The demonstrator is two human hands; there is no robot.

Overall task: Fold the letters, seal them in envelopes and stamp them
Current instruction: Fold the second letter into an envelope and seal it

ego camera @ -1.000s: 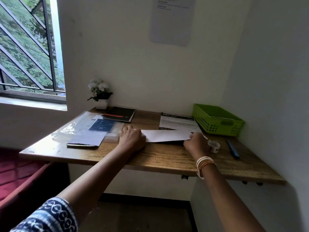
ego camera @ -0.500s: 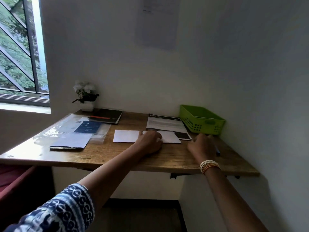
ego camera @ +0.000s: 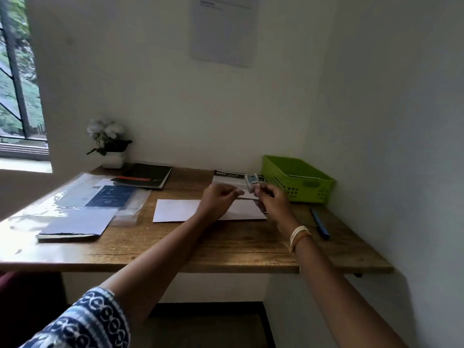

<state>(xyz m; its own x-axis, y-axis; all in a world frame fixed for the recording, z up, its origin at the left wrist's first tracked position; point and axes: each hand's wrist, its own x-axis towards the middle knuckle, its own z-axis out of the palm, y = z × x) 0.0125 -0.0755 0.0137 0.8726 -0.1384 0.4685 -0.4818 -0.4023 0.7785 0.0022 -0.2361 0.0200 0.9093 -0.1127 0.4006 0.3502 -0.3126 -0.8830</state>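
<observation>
Both hands raised just above the desk, close together, over the right half of the white envelope.

Right hand: fingers curled, pinching a small white-and-blue object at its lower end; object upright, sticking up above the fingertips. Too small and blurred to identify for certain; looks like a small stamp or dispenser. Stack of orange and white bangles on the right wrist.

Left hand: fingers loosely curled, thumb and forefinger drawn together toward the right hand. Thin pale strip seen between the two hands; cannot tell whether held by the left fingers. Patterned blue-and-white sleeve at the lower left.

Envelope flat on the wood, long edge parallel to the desk front, centre of the desk, partly hidden by both hands.

Printed sheet with a black header behind the hands, near the wall. Green perforated basket at the right rear corner, just beside the sheet. Blue pen on the desk to the right of the right wrist, apart from the envelope.

Left side: clear plastic sleeve with a dark blue card inside, a grey sheet over a thin dark book in front of it. Black notebook with a red pen on top, toward the wall. White potted flowers at the left rear corner. Paper notice on the wall above.
</observation>
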